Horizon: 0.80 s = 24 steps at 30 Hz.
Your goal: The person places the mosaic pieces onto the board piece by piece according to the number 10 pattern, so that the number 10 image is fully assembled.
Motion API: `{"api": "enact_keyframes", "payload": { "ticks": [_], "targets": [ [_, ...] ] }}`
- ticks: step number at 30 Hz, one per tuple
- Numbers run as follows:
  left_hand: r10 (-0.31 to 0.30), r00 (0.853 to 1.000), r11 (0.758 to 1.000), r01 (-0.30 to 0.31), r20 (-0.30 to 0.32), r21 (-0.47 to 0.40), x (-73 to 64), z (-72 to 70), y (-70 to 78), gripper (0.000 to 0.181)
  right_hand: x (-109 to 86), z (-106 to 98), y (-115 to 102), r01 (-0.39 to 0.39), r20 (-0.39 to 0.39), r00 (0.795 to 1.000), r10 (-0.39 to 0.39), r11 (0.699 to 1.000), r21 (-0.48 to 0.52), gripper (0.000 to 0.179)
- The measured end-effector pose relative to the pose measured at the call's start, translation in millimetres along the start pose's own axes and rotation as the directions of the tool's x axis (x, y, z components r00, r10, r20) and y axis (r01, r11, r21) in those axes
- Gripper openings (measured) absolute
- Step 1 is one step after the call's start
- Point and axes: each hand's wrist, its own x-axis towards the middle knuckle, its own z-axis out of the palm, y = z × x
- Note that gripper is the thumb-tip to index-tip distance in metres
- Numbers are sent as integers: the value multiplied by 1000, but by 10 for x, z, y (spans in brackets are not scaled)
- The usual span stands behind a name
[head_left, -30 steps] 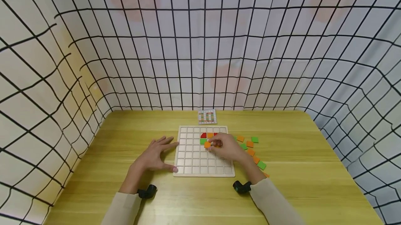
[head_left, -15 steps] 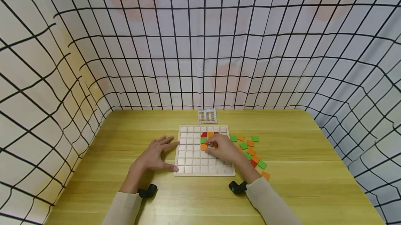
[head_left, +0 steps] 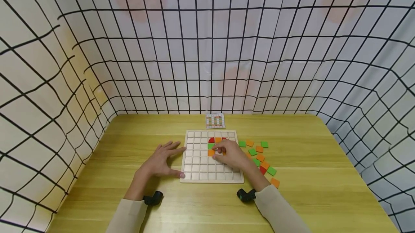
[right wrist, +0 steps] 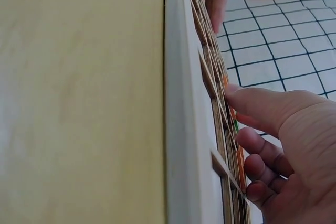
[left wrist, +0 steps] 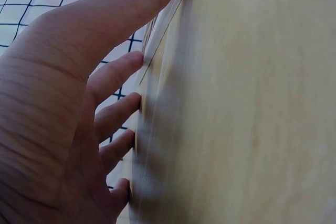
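Note:
A pale wooden grid board (head_left: pixel 201 168) lies flat on the table. My left hand (head_left: pixel 159 160) is spread at its left side; thumb and index fingertip touch the edge, and the left wrist view shows fingers (left wrist: pixel 118 111) fairly straight. Over the board, my right hand (head_left: pixel 231 153) has curled fingers, with thumb and index at an orange square tile (head_left: pixel 211 152) lying in a cell. The right wrist view shows the thumb (right wrist: pixel 257 103) against the orange tile. Above that tile sit a green tile (head_left: pixel 211 146), a red rounded tile (head_left: pixel 212 140) and another orange tile (head_left: pixel 218 140). My right hand partly hides tiles beyond.
Loose green, orange and red tiles (head_left: pixel 259 149) lie scattered right of the board, several near my right forearm. A small patterned card (head_left: pixel 215 121) lies behind the board. White cloth with a black grid (head_left: pixel 201 74) encloses the table (head_left: pixel 146 128) at the back and sides.
My right hand has lowered the orange tile into the cell below the green one, shifting slightly left. Over the last half second it has stayed there. My left hand has not moved.

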Motion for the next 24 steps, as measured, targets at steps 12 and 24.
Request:
{"api": "enact_keyframes", "payload": {
  "ticks": [12,24],
  "targets": [
    [0,1000,1000,0,4,1,-9,-16,17,101,-83,-152,120,-20,-42,999,23,997,68,30],
    [4,1000,1000,-4,-5,1,-1,13,3,101,-357,-588,448,-74,-92,993,76,997,30,33]
  ]
}}
